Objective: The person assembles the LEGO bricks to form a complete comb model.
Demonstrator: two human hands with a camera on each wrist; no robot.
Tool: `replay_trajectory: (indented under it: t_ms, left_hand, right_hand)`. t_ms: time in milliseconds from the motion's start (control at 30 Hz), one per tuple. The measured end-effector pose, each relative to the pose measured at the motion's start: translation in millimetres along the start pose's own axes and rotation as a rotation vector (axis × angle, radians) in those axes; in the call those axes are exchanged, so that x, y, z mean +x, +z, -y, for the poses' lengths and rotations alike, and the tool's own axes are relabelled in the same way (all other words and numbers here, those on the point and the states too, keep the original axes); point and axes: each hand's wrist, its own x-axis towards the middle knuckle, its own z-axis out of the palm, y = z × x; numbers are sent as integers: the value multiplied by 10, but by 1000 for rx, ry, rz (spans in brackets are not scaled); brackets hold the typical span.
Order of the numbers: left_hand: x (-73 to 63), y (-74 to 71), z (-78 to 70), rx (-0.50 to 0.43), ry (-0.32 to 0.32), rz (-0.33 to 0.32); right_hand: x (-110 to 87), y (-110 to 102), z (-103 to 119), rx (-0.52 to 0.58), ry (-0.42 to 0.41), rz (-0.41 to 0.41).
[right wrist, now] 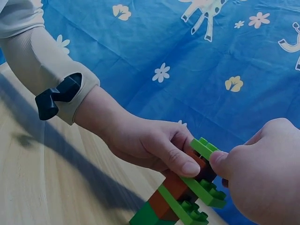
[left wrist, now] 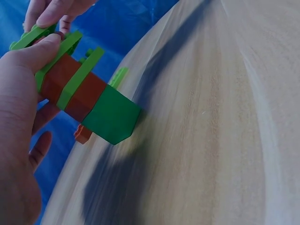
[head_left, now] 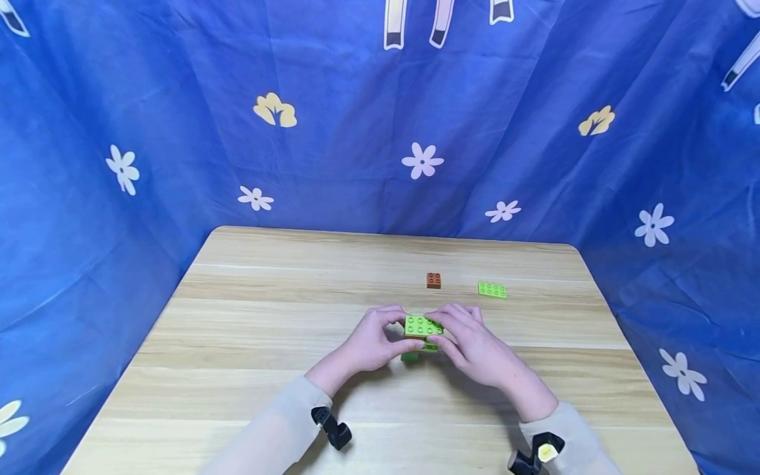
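Note:
A stack of toy building bricks stands between my two hands, with a dark green brick at its foot. Above that, brown bricks alternate with light green plates that jut out to one side. My left hand grips the upper part of the stack, thumb on the near side. On top lies a light green studded plate, which my right hand pinches at its right end between thumb and fingers. The fingers partly cover the upper bricks.
Behind the hands on the wooden table lie a loose brown brick and, to its right, a loose light green plate. A blue patterned curtain surrounds the table's back and sides.

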Motion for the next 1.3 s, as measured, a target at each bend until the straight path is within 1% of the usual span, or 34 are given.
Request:
replay_trajectory:
  t_ms: [200, 467, 800, 933, 1033, 1133, 1300]
  left_hand:
    - [-16, -6, -16, 33, 6, -3]
    - [-32, 2, -23, 38, -13, 0]
    - [-15, -11, -60, 54, -5, 11]
    - [0, -56, -104, 22, 15, -24]
    - [16, -82, -127, -2, 55, -64]
    - [30, -92, -141, -9, 84, -78]
    - [30, -94, -156, -23, 67, -74]
  right_hand:
    - [25, -15, 13, -3, -2, 12]
    - [11, -37, 14, -13, 3, 17]
    - [14, -64, -19, -33, -37, 12]
    - [27, -80, -17, -33, -36, 20]
    - [31, -83, -15, -34, -32, 28]
    - [25, -79, -15, -33, -26, 33]
    - [19, -77, -5, -20, -11, 38]
